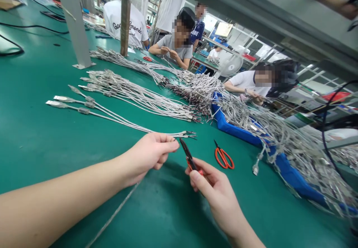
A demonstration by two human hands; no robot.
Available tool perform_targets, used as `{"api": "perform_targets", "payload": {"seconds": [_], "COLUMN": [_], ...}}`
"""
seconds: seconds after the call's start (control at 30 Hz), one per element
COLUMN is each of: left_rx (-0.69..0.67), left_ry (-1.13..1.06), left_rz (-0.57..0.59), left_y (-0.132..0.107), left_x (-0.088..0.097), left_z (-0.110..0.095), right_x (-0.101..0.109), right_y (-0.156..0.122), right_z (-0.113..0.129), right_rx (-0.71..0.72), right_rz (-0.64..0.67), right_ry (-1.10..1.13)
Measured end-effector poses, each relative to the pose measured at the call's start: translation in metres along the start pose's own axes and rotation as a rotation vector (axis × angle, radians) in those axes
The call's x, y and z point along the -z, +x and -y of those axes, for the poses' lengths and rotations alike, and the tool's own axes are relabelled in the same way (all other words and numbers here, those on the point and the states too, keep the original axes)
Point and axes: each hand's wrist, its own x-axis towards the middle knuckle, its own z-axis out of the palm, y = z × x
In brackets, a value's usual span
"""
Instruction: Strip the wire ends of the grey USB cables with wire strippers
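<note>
My left hand pinches the end of a pale USB-type cable, whose length trails down toward the bottom edge. A short dark wire tip shows at the fingertips. My right hand is closed round wire strippers with red and black handles, their dark jaws close to that wire tip. Whether the jaws touch the wire I cannot tell. Just beyond my left hand lie several finished-looking cables with USB plugs at the left and bare wire ends at the right. Red-handled scissors rest right of the strippers.
A larger bundle of cables lies further back on the green table. Blue bins heaped with cables run along the right. A metal post stands at the left, a beam crosses overhead. Co-workers sit across the table.
</note>
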Motion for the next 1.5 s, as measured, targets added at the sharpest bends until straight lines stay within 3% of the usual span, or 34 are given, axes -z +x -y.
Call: {"api": "perform_targets", "payload": {"seconds": [0.1, 0.2, 0.27, 0.43, 0.57, 0.73, 0.83, 1.07, 1.5], "left_rx": [-0.068, -0.056, -0.048, -0.098, -0.225, -0.33, -0.375, -0.353, -0.312], "left_ry": [0.149, 0.159, 0.151, 0.311, 0.532, 0.673, 0.747, 0.817, 0.803], "left_rz": [-0.115, -0.145, -0.145, -0.176, -0.156, -0.105, -0.042, 0.054, 0.021], "left_y": [0.001, 0.001, 0.001, -0.003, -0.009, -0.014, -0.015, -0.014, -0.013], "left_x": [-0.002, -0.003, -0.003, -0.007, -0.012, -0.017, -0.018, -0.018, -0.022], "left_z": [0.001, 0.002, 0.003, 0.004, 0.003, 0.006, 0.012, 0.02, 0.023], "right_x": [0.012, 0.031, 0.039, 0.039, 0.03, 0.018, 0.011, 0.005, -0.002], "right_y": [0.006, 0.013, 0.015, 0.011, 0.006, -0.004, -0.01, -0.012, -0.008], "right_z": [-0.004, -0.008, -0.009, -0.008, -0.004, 0.005, 0.006, 0.007, 0.006], "right_rx": [0.061, 0.126, 0.17, 0.282, 0.266, 0.388, 0.503, 0.606, 0.622], "right_rz": [-0.128, -0.274, -0.241, 0.042, 0.13, -0.044, -0.065, -0.066, -0.192], "right_ry": [-0.166, -0.351, -0.555, -0.875, -0.819, -0.419, -0.335, -0.377, -0.546]}}
